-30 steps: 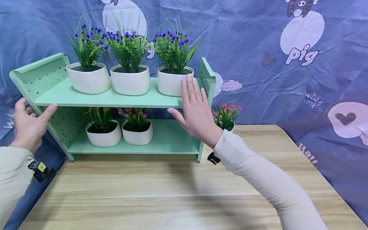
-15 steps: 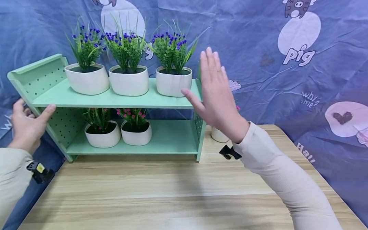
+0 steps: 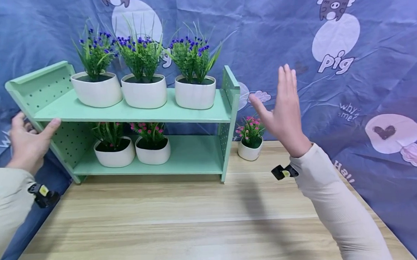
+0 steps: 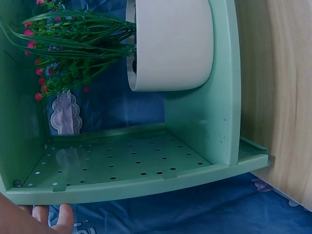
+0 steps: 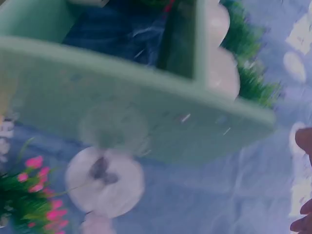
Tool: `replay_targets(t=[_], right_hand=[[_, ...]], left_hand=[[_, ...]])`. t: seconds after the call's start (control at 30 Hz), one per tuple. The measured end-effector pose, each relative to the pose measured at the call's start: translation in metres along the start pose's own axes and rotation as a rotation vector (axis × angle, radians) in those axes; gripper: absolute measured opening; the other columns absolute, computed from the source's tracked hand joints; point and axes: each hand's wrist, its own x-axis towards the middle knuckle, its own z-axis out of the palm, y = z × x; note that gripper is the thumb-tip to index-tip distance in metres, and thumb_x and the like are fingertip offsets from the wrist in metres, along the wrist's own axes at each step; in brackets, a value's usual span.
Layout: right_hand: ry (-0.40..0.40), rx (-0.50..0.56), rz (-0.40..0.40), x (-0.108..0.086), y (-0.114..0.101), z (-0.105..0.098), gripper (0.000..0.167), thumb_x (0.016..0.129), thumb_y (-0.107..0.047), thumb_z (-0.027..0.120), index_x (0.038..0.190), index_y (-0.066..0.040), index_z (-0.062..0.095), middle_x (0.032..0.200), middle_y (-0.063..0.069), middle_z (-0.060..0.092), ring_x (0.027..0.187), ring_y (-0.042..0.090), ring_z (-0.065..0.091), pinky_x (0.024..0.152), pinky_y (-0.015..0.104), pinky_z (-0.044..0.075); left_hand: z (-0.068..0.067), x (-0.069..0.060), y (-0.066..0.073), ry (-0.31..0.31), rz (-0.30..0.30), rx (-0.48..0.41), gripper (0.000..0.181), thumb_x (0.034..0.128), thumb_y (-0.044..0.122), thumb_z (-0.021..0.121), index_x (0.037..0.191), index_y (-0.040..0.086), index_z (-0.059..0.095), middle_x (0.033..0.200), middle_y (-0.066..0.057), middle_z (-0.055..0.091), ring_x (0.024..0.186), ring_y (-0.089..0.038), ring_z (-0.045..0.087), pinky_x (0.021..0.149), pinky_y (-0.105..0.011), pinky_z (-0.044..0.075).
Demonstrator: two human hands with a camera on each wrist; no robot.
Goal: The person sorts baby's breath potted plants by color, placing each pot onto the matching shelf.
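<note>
A mint-green two-tier shelf (image 3: 134, 115) stands on the table, its left perforated side panel slanting outward. My left hand (image 3: 29, 143) is at that panel's front edge, its fingers at the outer side and its thumb spread toward the upper board. In the left wrist view, fingertips (image 4: 66, 215) show beside the panel's outer edge; whether they press on it I cannot tell. My right hand (image 3: 286, 107) is raised in the air right of the shelf, fingers straight, thumb spread, holding nothing. Nearest it is a white pot with pink flowers (image 3: 250, 149) on the table.
Several white pots stand on the shelf: purple-flowered plants on top, such as the right pot (image 3: 195, 93), and two pink-flowered pots (image 3: 153, 151) below. The wood-grain table (image 3: 184, 224) extends in front. Blue printed cloth (image 3: 295, 33) hangs behind.
My right hand has moved right, away from the shelf's right end, uncovering the right panel and the pink-flowered pot beside it. My left hand stays at the left panel.
</note>
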Motion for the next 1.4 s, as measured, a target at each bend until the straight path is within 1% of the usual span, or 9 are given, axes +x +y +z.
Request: replay_targets(t=[0.2, 0.4, 0.53, 0.67, 0.87, 0.93, 1.1, 1.2, 1.4], right_hand=[[-0.088, 0.030, 0.133, -0.023, 0.045, 0.011, 0.096, 0.087, -0.049, 0.066, 0.151, 0.001, 0.015, 0.158, 0.018, 0.011, 0.147, 0.029, 0.000, 0.121, 0.045, 0.004], [-0.191, 0.018, 0.261, -0.051, 0.086, 0.036, 0.101, 0.086, -0.049, 0.067, 0.151, 0.003, 0.010, 0.157, 0.024, 0.008, 0.145, 0.038, -0.001, 0.119, 0.052, 0.004], [-0.223, -0.015, 0.295, -0.069, 0.104, 0.055, 0.102, 0.085, -0.048, 0.068, 0.150, 0.007, 0.011, 0.155, 0.028, 0.010, 0.144, 0.043, 0.003, 0.119, 0.055, 0.007], [-0.250, -0.028, 0.325, -0.084, 0.114, 0.073, 0.101, 0.085, -0.047, 0.068, 0.148, 0.010, 0.013, 0.153, 0.032, 0.013, 0.142, 0.046, 0.006, 0.118, 0.055, 0.008], [-0.250, -0.053, 0.391, -0.106, 0.124, 0.098, 0.101, 0.084, -0.045, 0.069, 0.147, 0.012, 0.015, 0.151, 0.033, 0.018, 0.141, 0.047, 0.012, 0.119, 0.052, 0.010], [-0.246, -0.053, 0.419, -0.113, 0.128, 0.105, 0.100, 0.084, -0.045, 0.069, 0.147, 0.012, 0.015, 0.150, 0.033, 0.019, 0.141, 0.047, 0.013, 0.119, 0.052, 0.011], [-0.247, -0.015, 0.522, -0.128, 0.135, 0.123, 0.100, 0.085, -0.044, 0.069, 0.148, 0.009, 0.013, 0.152, 0.031, 0.016, 0.142, 0.043, 0.014, 0.118, 0.052, 0.015], [-0.259, 0.021, 0.595, -0.135, 0.136, 0.132, 0.101, 0.085, -0.044, 0.069, 0.150, 0.006, 0.010, 0.154, 0.028, 0.014, 0.142, 0.042, 0.015, 0.118, 0.053, 0.017], [-0.274, 0.117, 0.740, -0.140, 0.132, 0.148, 0.103, 0.084, -0.044, 0.069, 0.151, 0.004, 0.006, 0.155, 0.027, 0.011, 0.143, 0.041, 0.013, 0.118, 0.052, 0.016]], left_hand=[[-0.002, 0.000, 0.001, -0.016, 0.017, -0.020, 0.073, 0.0855, 0.030, 0.071, 0.146, 0.030, 0.030, 0.107, 0.023, 0.040, 0.096, 0.004, 0.040, 0.073, -0.001, 0.039], [-0.002, 0.000, 0.000, -0.001, 0.011, -0.014, 0.073, 0.0861, 0.033, 0.070, 0.146, 0.032, 0.029, 0.111, 0.024, 0.039, 0.102, 0.004, 0.040, 0.096, -0.016, 0.038], [-0.002, 0.001, 0.001, 0.009, 0.009, -0.009, 0.073, 0.0861, 0.033, 0.070, 0.146, 0.031, 0.028, 0.110, 0.024, 0.039, 0.101, 0.004, 0.040, 0.099, -0.019, 0.037], [-0.003, 0.001, 0.001, 0.009, 0.010, -0.016, 0.073, 0.0858, 0.032, 0.070, 0.146, 0.031, 0.029, 0.110, 0.024, 0.039, 0.101, 0.004, 0.040, 0.098, -0.018, 0.037], [-0.002, 0.001, -0.001, 0.012, 0.048, -0.039, 0.071, 0.0859, 0.028, 0.071, 0.145, 0.027, 0.031, 0.108, 0.021, 0.042, 0.095, 0.004, 0.042, 0.076, -0.005, 0.040], [-0.002, 0.001, -0.001, 0.008, 0.041, -0.037, 0.072, 0.0860, 0.028, 0.071, 0.146, 0.028, 0.031, 0.108, 0.021, 0.041, 0.095, 0.004, 0.041, 0.078, -0.006, 0.041], [-0.002, 0.002, 0.000, 0.001, 0.016, -0.038, 0.072, 0.0853, 0.029, 0.072, 0.145, 0.029, 0.031, 0.107, 0.022, 0.042, 0.095, 0.004, 0.042, 0.077, -0.004, 0.041], [-0.003, 0.002, 0.000, -0.002, 0.017, -0.052, 0.072, 0.0848, 0.027, 0.072, 0.144, 0.029, 0.032, 0.106, 0.021, 0.043, 0.093, 0.004, 0.042, 0.069, 0.000, 0.039], [-0.002, 0.001, 0.000, -0.002, 0.021, -0.070, 0.072, 0.0847, 0.026, 0.073, 0.144, 0.028, 0.033, 0.106, 0.021, 0.044, 0.092, 0.004, 0.043, 0.068, 0.000, 0.040]])
